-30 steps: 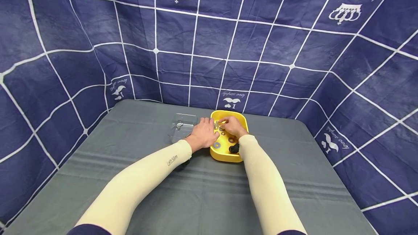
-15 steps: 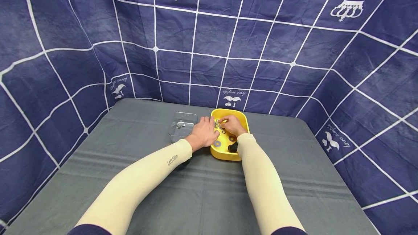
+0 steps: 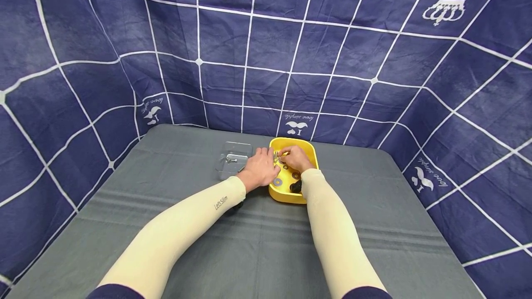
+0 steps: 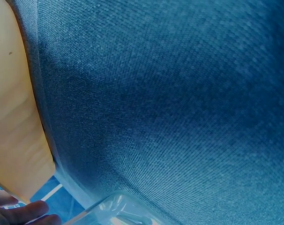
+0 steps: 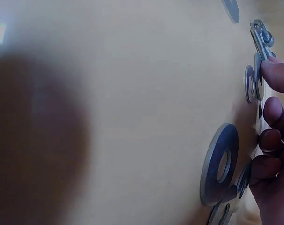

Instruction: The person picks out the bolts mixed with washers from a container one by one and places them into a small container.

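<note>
navy gridded curtain [image 3: 266, 45] hangs behind grey cloth-covered table [image 3: 382, 216]. smooth yellow tub [image 3: 287, 197], clear tray [image 3: 224, 168] beside. left hand [image 3: 259, 169]: fingers straight over tub rim. right hand [image 3: 296, 159]: inside, at metal bolts [image 5: 258, 41]; pinch cannot be told. flat ring washers [image 5: 212, 176] lie near.

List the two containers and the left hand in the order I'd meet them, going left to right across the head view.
Clear container → left hand → yellow bin.
</note>
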Demonstrator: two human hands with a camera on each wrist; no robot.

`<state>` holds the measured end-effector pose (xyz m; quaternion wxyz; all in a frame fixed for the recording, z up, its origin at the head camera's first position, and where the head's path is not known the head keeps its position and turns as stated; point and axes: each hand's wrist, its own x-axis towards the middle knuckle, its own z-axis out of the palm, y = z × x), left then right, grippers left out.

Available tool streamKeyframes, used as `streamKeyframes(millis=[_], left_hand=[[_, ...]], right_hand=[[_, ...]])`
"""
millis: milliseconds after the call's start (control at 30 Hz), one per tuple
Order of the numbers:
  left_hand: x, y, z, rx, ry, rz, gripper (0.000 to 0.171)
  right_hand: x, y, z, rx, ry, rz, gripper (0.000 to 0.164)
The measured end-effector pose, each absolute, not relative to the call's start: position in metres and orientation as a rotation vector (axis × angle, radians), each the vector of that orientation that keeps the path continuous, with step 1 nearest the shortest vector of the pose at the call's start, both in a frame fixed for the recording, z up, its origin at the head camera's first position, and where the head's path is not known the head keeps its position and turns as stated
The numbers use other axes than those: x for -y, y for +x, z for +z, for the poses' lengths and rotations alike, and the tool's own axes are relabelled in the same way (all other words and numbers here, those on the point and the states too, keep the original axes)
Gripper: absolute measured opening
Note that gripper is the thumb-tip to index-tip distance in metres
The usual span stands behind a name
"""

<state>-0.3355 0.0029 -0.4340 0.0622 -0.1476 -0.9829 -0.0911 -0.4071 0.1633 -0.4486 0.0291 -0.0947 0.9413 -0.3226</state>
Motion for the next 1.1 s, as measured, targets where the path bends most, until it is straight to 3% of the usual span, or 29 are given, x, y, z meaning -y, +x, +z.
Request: streamKeyframes(millis=[300, 1100], left_hand=[[-0.0009, -0.3364, -0.4327, 2.979, -0.431, -0.26, 0.054], [-0.0052, -0.334, -0.4299, 2.987, -0.45, -0.213, 0.059]], right_hand=[[-0.1624, -0.414, -0.4506, -2.888, -0.293, -0.922, 0.009], [-0.1714, -0.4104, -0.4492, -2.889, -0.521, -0.767, 0.01]])
